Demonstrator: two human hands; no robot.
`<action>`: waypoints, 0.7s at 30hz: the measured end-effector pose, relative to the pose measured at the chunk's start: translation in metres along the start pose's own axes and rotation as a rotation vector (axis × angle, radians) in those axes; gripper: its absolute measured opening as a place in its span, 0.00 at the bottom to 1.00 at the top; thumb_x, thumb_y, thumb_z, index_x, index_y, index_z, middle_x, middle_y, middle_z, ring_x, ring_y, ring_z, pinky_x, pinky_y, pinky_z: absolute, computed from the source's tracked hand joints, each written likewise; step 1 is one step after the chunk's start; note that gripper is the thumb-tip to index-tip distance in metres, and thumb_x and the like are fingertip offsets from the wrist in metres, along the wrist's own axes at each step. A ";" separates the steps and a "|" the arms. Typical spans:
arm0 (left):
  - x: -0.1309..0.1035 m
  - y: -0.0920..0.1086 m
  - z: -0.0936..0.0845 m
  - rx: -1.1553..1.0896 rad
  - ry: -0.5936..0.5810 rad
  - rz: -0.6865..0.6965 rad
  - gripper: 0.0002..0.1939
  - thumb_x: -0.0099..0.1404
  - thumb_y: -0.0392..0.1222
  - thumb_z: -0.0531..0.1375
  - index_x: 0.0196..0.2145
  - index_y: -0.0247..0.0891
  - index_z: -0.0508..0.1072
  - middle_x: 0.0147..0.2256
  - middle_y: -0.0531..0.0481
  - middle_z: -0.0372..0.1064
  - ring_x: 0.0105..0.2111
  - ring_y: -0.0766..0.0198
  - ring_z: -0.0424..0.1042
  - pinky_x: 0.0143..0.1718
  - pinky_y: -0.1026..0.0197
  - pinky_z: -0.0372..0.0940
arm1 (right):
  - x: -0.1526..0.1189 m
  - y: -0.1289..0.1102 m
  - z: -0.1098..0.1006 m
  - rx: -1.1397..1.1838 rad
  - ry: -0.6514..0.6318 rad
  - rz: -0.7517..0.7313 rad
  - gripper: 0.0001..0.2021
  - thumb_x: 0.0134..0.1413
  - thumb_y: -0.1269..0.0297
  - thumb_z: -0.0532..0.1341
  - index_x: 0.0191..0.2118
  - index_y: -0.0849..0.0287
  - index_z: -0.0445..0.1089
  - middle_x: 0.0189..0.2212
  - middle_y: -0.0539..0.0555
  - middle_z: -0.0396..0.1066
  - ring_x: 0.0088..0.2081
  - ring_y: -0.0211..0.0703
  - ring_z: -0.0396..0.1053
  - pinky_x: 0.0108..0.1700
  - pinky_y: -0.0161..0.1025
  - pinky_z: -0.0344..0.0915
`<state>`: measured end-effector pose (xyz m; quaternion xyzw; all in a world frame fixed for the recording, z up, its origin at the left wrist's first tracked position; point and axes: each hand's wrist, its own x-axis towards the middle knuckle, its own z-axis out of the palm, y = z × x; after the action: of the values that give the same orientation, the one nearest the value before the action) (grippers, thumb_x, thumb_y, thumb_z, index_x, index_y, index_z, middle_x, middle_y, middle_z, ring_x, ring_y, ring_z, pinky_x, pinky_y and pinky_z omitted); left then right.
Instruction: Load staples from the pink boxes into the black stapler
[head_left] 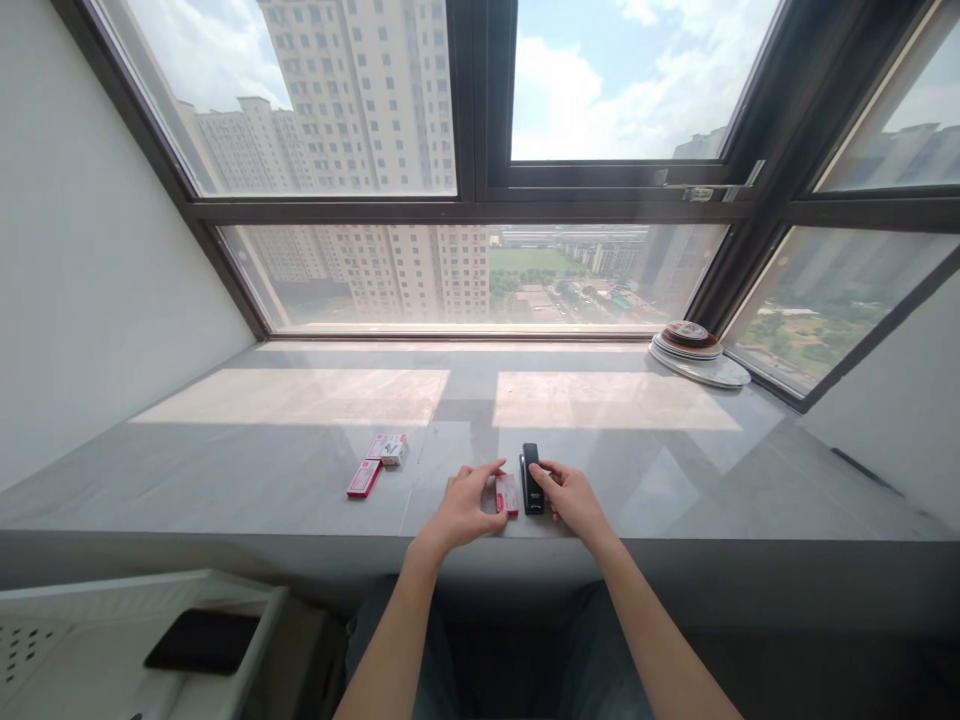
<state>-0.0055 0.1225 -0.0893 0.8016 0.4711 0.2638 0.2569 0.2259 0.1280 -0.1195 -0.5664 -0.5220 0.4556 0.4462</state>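
In the head view, below the centre of the frame on the window sill (pixel 300 480), the right hand (pixel 564 495) has its grip closed on a black stapler (pixel 533 492), thumb on top. Just left, the left hand (pixel 466 503) curves thumb and fingers around a red-and-white box (pixel 508 495); I cannot tell whether this grip is clamped. Further left lie similar boxes (pixel 364 479); at lower left, a white bin (pixel 82 670).

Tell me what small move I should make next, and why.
I'd probably ease the red-and-white box back from the edge of the sill: your left hand spans it between thumb and fingers, and it lies near that edge, beside the black stapler your right hand touches.
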 end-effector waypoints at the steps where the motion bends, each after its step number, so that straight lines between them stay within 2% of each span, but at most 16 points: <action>1: 0.003 0.002 0.003 -0.007 -0.001 0.002 0.43 0.53 0.43 0.66 0.66 0.54 0.59 0.55 0.52 0.70 0.53 0.52 0.65 0.57 0.51 0.56 | 0.000 -0.001 0.001 -0.009 0.000 -0.006 0.33 0.55 0.37 0.60 0.54 0.60 0.71 0.18 0.45 0.60 0.17 0.35 0.57 0.16 0.33 0.60; 7: 0.005 0.011 0.011 -0.016 0.020 0.021 0.42 0.54 0.44 0.68 0.65 0.54 0.60 0.55 0.51 0.70 0.52 0.53 0.65 0.57 0.52 0.57 | -0.002 -0.003 -0.001 -0.041 0.004 -0.013 0.31 0.55 0.35 0.59 0.51 0.58 0.71 0.19 0.45 0.62 0.16 0.36 0.57 0.16 0.33 0.59; 10: -0.001 0.011 0.005 -0.007 0.179 0.012 0.32 0.62 0.49 0.64 0.63 0.53 0.63 0.56 0.50 0.67 0.55 0.53 0.63 0.57 0.52 0.57 | -0.003 -0.002 -0.003 -0.039 0.056 -0.014 0.31 0.58 0.34 0.55 0.51 0.58 0.69 0.20 0.47 0.65 0.16 0.36 0.58 0.16 0.33 0.58; 11: -0.004 0.007 0.000 0.019 0.278 -0.032 0.27 0.65 0.50 0.61 0.61 0.52 0.65 0.56 0.49 0.66 0.55 0.53 0.63 0.57 0.51 0.57 | -0.004 -0.002 -0.003 -0.038 0.069 -0.015 0.31 0.59 0.34 0.53 0.51 0.58 0.69 0.20 0.47 0.65 0.16 0.36 0.58 0.16 0.33 0.58; 13: -0.014 -0.008 -0.016 0.123 0.528 -0.215 0.19 0.69 0.50 0.56 0.56 0.49 0.69 0.55 0.46 0.65 0.54 0.50 0.62 0.57 0.48 0.57 | -0.004 -0.001 -0.003 -0.041 0.085 -0.015 0.31 0.59 0.34 0.51 0.50 0.58 0.68 0.21 0.48 0.66 0.16 0.37 0.58 0.16 0.33 0.57; 15: -0.026 -0.032 -0.037 0.273 0.764 -0.476 0.19 0.68 0.50 0.56 0.55 0.45 0.70 0.54 0.41 0.63 0.55 0.44 0.61 0.55 0.43 0.57 | -0.004 -0.001 -0.003 -0.042 0.090 -0.010 0.31 0.59 0.34 0.51 0.50 0.57 0.68 0.21 0.48 0.67 0.16 0.37 0.58 0.16 0.33 0.57; 17: -0.041 -0.059 -0.060 0.389 0.878 -0.692 0.25 0.65 0.52 0.58 0.58 0.44 0.66 0.57 0.37 0.60 0.56 0.38 0.58 0.52 0.39 0.58 | -0.004 -0.001 -0.002 -0.038 0.086 -0.002 0.31 0.59 0.33 0.51 0.49 0.57 0.68 0.21 0.48 0.67 0.16 0.37 0.58 0.16 0.33 0.56; 19: -0.054 -0.082 -0.078 0.448 0.805 -0.769 0.28 0.65 0.53 0.57 0.60 0.45 0.64 0.57 0.37 0.60 0.54 0.38 0.60 0.51 0.39 0.58 | -0.003 -0.002 -0.002 -0.030 0.076 0.001 0.31 0.59 0.33 0.51 0.49 0.57 0.68 0.20 0.48 0.66 0.16 0.37 0.57 0.15 0.34 0.56; 21: -0.064 -0.096 -0.089 0.472 0.642 -0.758 0.28 0.65 0.54 0.57 0.61 0.48 0.64 0.53 0.39 0.64 0.52 0.41 0.63 0.50 0.41 0.59 | -0.004 -0.003 -0.001 -0.021 0.066 -0.005 0.30 0.59 0.33 0.51 0.48 0.57 0.68 0.20 0.48 0.66 0.16 0.37 0.57 0.15 0.34 0.57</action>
<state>-0.1506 0.1203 -0.0997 0.4908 0.8279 0.2713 -0.0097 0.2266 0.1246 -0.1163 -0.5847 -0.5131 0.4299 0.4583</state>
